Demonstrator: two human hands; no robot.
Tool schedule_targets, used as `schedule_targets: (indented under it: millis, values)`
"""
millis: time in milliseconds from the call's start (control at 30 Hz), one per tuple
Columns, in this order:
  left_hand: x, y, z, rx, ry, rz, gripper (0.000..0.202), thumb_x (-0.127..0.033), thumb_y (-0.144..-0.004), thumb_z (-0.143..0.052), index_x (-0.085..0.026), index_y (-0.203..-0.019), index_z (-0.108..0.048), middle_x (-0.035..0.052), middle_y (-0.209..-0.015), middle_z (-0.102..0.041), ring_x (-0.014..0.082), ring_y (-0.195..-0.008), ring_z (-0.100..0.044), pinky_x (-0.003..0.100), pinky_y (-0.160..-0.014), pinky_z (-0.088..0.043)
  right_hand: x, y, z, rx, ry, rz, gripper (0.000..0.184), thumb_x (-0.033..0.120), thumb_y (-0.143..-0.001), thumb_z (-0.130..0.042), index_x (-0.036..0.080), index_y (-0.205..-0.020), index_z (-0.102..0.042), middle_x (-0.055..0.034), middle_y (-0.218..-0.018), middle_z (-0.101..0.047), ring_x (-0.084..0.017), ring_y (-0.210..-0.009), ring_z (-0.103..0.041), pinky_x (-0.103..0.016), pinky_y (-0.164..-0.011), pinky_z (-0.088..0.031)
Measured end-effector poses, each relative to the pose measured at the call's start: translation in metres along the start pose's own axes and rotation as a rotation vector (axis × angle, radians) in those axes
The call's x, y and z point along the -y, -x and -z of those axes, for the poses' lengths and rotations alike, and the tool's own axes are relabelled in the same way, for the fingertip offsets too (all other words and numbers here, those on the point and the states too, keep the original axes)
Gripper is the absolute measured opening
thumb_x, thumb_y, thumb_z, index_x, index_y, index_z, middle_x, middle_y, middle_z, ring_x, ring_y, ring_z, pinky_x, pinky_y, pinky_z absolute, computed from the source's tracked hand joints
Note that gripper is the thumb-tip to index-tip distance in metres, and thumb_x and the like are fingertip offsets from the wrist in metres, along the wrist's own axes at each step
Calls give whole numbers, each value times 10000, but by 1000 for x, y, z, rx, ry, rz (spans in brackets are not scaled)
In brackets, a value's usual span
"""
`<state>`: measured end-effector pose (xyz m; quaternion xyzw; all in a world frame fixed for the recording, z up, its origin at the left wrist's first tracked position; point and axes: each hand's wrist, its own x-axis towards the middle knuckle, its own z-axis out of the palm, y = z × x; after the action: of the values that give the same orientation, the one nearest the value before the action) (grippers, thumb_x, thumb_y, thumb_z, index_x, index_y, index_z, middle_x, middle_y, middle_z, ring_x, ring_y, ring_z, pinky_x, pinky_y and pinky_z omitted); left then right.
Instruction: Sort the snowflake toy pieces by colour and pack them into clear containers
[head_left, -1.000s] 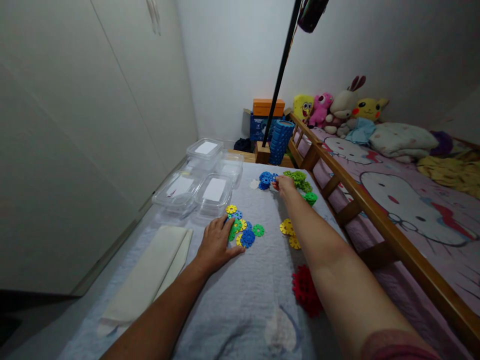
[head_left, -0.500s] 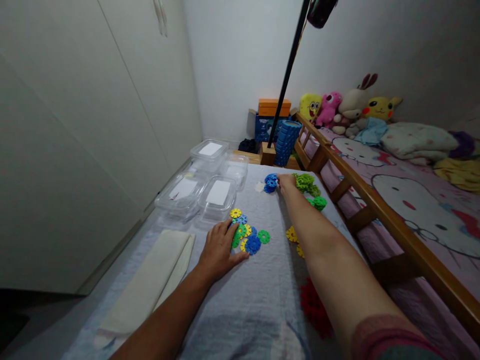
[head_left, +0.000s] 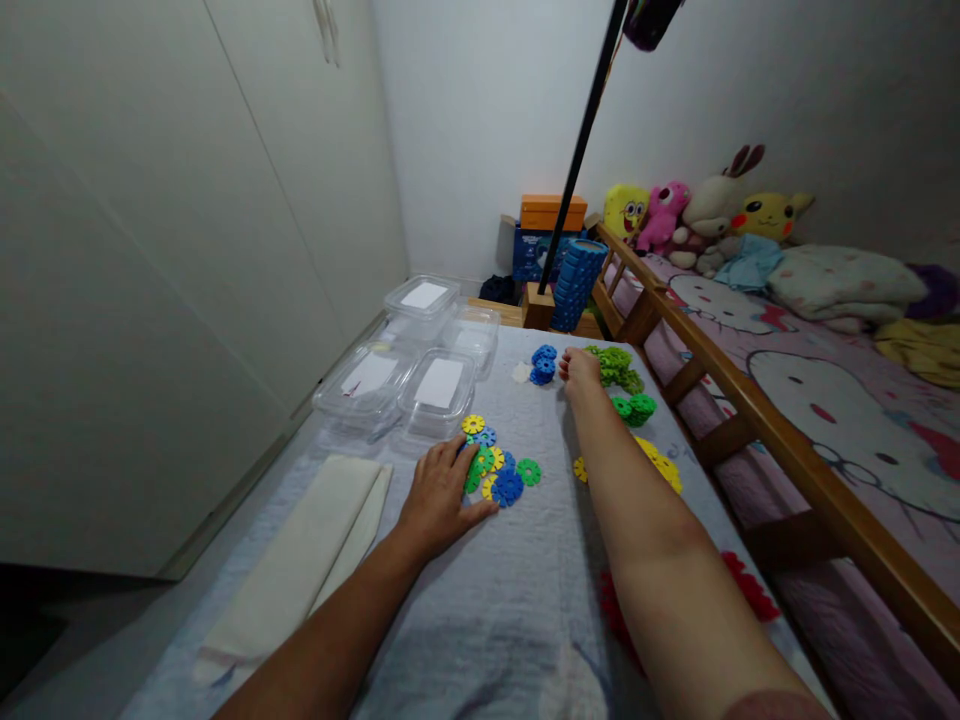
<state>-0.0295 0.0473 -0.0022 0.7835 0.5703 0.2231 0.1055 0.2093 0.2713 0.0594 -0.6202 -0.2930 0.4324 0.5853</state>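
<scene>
Resting the left hand (head_left: 439,500) spread against mixed discs (head_left: 496,464). Holding the right hand (head_left: 580,368) curled, with blue discs (head_left: 543,370) just to its left; cannot tell whether gripping anything. Might scatter these by brushing sideways.

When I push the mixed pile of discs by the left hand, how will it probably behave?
The pile would probably slide apart, since its discs appear merely to overlap. Each disc looks light, being thin. Rolling seems unlikely, because they lie mostly flat.
</scene>
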Motion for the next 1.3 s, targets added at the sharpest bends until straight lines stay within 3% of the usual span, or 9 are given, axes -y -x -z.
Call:
schedule_targets:
  millis: [100, 200, 300, 433, 600, 800, 1033, 1167, 1300]
  values:
    - [-1, 0, 1, -2, 1, 6, 788, -532, -763, -789, -207, -1430, -521, 160, -1502, -493, 367, -1346, -456, 546, -1113, -396, 3, 29, 1, -42, -42, -17, 114, 168, -730, -609, 207, -782, -515, 93, -538, -515, -67, -448, -496, -144, -421, -385]
    - [-2, -1, 2, -7, 11, 6, 783, -531, -763, -792, -204, -1423, -528, 156, -1488, -506, 364, -1333, -466, 545, -1107, -404, -1, 65, 4, 44, -30, 13, 148, 191, -697, -623, 195, -838, -575, 72, -612, -590, -74, -494, -536, -155, -440, -388]
    - [-1, -3, 2, -24, 20, 7, 756, -510, -762, -799, -204, -1405, -546, 151, -1466, -528, 362, -1314, -483, 541, -1096, -417, -11, 99, 14, 250, 159, 129, 106, 239, -705, -620, 189, -797, -611, 54, -620, -599, -88, -519, -541, -180, -466, -377]
    - [3, -7, 0, -47, 29, 14, 690, -477, -794, -778, -185, -1379, -559, 150, -1443, -555, 351, -1293, -503, 527, -1089, -423, -26, 127, 32, 580, 631, 285, 56, 204, -693, -670, 174, -668, -629, 32, -617, -592, -102, -587, -530, -210, -546, -377]
    - [6, -11, 1, -58, 40, 1, 637, -471, -828, -738, -189, -1369, -553, 142, -1418, -581, 337, -1254, -529, 509, -1061, -438, -32, 140, 45, 818, 972, 189, 213, 164, -605, -812, 173, -756, -662, 47, -657, -606, -103, -598, -528, -214, -549, -356]
    - [6, -13, 4, -58, 58, 8, 602, -450, -836, -727, -199, -1355, -555, 126, -1382, -605, 322, -1235, -545, 486, -1057, -441, -29, 149, 40, 867, 1199, 275, 221, 158, -574, -856, 192, -680, -664, 47, -653, -622, -116, -617, -519, -233, -557, -347]
    - [4, -13, 7, -29, 59, 8, 649, -470, -816, -738, -220, -1385, -547, 122, -1425, -573, 329, -1261, -526, 497, -1064, -430, -26, 148, 38, 885, 1195, 254, 199, 100, -652, -775, 180, -560, -618, 54, -523, -547, -105, -556, -481, -245, -558, -307]
    - [3, -13, 9, 22, 30, 18, 841, -545, -708, -818, -214, -1423, -525, 145, -1474, -523, 367, -1301, -489, 526, -1076, -418, -26, 145, 43, 893, 1140, 254, 171, 117, -629, -798, 183, -664, -644, 56, -624, -586, -109, -606, -505, -228, -562, -330]
    - [1, -14, 9, 42, 4, 33, 903, -576, -680, -831, -209, -1440, -508, 154, -1491, -505, 378, -1320, -474, 532, -1083, -409, -31, 146, 45, 876, 1142, 302, 322, 139, -537, -870, 189, -786, -672, 47, -786, -622, -116, -703, -521, -214, -596, -363]
